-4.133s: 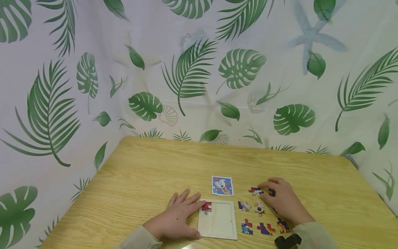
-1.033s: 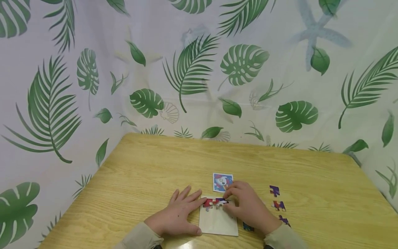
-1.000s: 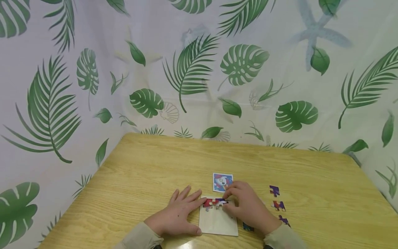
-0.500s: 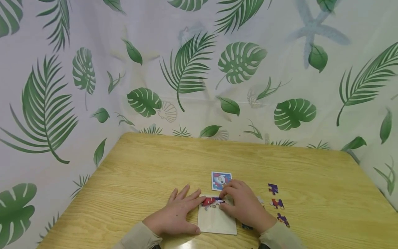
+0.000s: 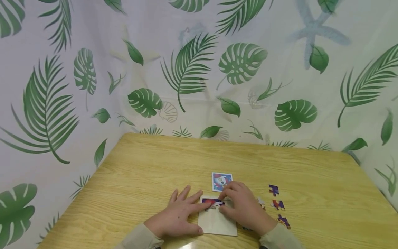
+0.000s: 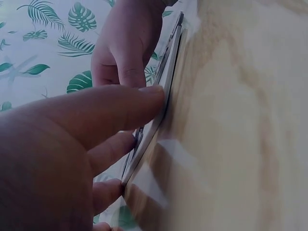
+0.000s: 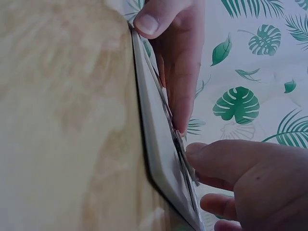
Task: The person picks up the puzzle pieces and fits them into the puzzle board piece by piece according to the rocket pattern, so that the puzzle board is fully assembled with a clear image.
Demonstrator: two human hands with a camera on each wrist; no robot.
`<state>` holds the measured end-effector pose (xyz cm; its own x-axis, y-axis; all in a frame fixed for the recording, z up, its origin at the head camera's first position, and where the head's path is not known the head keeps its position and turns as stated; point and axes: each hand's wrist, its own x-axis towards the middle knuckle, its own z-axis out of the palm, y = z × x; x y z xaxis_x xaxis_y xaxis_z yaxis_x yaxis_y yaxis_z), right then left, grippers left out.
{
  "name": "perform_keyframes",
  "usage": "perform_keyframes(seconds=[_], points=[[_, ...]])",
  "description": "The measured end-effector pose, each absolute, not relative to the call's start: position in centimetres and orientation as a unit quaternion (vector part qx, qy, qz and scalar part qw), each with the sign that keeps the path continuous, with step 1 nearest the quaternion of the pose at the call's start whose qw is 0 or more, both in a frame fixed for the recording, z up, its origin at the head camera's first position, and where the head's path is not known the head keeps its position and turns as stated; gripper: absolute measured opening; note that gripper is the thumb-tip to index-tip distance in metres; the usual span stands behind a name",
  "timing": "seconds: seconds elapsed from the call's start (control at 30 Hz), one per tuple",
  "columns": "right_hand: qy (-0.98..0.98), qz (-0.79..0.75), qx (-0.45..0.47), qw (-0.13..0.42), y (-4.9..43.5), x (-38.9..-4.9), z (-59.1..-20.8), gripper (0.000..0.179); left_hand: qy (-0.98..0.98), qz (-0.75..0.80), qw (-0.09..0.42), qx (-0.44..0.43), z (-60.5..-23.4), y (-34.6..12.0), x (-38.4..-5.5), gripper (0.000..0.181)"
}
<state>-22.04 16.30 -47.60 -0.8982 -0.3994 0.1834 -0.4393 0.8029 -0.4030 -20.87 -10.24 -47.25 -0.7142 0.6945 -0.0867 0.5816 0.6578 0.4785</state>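
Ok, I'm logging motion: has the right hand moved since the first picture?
Yes, left: from well right of the picture card, the right hand came beside its lower right corner.

Fingers (image 5: 229, 189) crowd the board (image 5: 216, 223) at its far edge, leaving room nearer.

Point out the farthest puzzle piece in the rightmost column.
The back purple piece; the red-patched middle piece and the front piece both lie closer to the camera.

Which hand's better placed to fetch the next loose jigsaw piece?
Probably the right hand: the loose jigsaw pieces lie beside it, right of the puzzle board, though it's pinching a purple-and-white piece. The left hand is at the board's left edge.
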Motion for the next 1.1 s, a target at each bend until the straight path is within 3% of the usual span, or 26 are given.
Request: perform_keyframes(seconds=[0.83,1.1], points=[[-0.941,0.242,0.228,0.059,17.0,-22.2,-47.8,0.014,0.900,0.221,0.136,0.351,-47.0,-10.3,-20.9,0.076],[-0.942,0.271,0.196,0.032,19.0,-22.8,-47.1,0.008,0.901,0.222,0.137,0.346,-47.2,-10.3,-20.9,0.081]])
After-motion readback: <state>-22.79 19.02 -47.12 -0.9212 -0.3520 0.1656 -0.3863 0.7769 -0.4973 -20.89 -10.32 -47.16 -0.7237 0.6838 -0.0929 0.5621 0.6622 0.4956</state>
